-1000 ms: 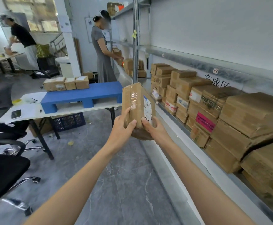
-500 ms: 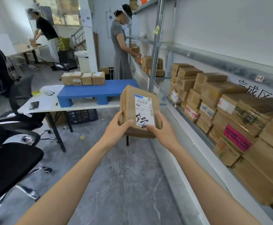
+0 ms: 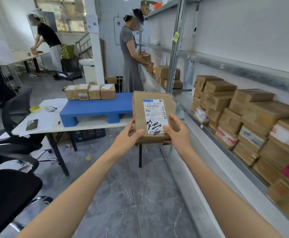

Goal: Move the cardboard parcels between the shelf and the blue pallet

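I hold a flat cardboard parcel [image 3: 140,110] with a white shipping label in front of me, label side up. My left hand [image 3: 127,136] grips its near left edge, thumb on top. My right hand [image 3: 179,133] grips its near right edge, thumb across the label. Beyond it lies the blue pallet [image 3: 97,109] on a white table [image 3: 92,124], with several small parcels [image 3: 90,91] in a row along its far edge. The shelf [image 3: 229,152] on my right carries many stacked cardboard parcels [image 3: 243,114].
A person in a grey dress [image 3: 131,66] stands at the shelf beyond the pallet. Another person [image 3: 49,43] works at a far table. Black office chairs [image 3: 11,186] stand at my left. A phone [image 3: 31,125] and papers lie on the white table; a blue crate [image 3: 88,134] sits under it.
The parcel has turned from on edge to label side up. My view has swung left and moved closer to the blue pallet, with both hands still holding the parcel.
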